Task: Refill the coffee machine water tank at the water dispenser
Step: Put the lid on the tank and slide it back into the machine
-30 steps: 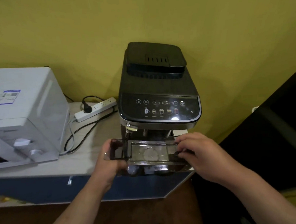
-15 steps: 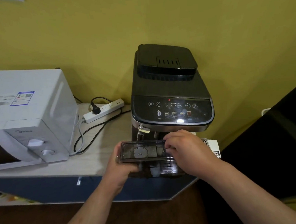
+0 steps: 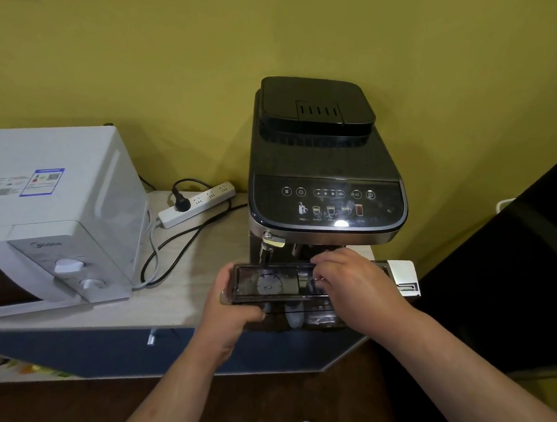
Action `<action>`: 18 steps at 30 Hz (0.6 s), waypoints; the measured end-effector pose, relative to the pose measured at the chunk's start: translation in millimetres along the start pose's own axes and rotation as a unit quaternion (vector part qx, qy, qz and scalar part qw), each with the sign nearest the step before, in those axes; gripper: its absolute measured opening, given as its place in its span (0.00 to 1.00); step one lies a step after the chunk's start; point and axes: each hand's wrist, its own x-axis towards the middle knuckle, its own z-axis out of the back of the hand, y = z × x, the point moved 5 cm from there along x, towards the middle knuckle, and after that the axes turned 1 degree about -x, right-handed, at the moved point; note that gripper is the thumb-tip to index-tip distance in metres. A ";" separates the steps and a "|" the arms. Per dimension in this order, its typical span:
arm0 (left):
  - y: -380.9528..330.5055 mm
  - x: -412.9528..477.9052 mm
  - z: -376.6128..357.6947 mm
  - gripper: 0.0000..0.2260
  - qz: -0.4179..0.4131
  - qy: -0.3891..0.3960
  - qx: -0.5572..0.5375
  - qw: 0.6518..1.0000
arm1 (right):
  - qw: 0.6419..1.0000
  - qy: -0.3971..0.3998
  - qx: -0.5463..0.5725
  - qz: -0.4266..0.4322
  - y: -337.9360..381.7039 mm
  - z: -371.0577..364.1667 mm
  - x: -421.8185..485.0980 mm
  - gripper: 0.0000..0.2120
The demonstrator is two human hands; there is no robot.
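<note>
A yellow wall [image 3: 198, 69] fills the background behind a pale wood counter [image 3: 190, 280] with a dark blue front. On the counter's left stands a white microwave [image 3: 61, 215], its two knobs facing forward. To the right stands the black coffee machine [image 3: 323, 176], with a lit touch panel and a dark lid on top. Between the two lies a white power strip [image 3: 196, 204] with one black plug in it, and dark and pale cables loop from it across the counter.

In front of the machine, at the counter's near edge, is the tank [image 3: 274, 283], a smoky see-through box held level just below the machine's spout. Its top faces the camera and a round fitting shows inside it.

The left hand [image 3: 231, 313] grips the tank's left end, thumb along the end wall and fingers curled under the bottom. The right hand [image 3: 348, 284] lies over the right half of the tank, its fingers bent down onto the top and closed on it; its palm hides that end. So the tank spans from one hand to the other, its clear middle part showing between them. A white tag [image 3: 403, 278] sticks out just beyond the right hand.
</note>
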 end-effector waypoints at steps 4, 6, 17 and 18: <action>-4.1 -2.3 -1.5 0.30 -0.002 0.005 0.002 1.000 | 1.000 -0.004 -0.011 0.011 -0.8 -0.3 -0.8 0.05; -5.1 -3.7 -2.8 0.29 0.000 0.003 0.002 1.000 | 1.000 -0.005 -0.017 0.017 -1.8 -1.4 -0.3 0.06; -3.5 -3.0 0.1 0.30 -0.005 0.000 0.015 1.000 | 1.000 -0.008 0.006 0.001 -14.5 0.9 -8.2 0.13; -4.1 -3.4 0.2 0.30 -0.004 0.002 0.017 1.000 | 1.000 0.002 0.006 -0.007 -21.3 4.0 -13.3 0.16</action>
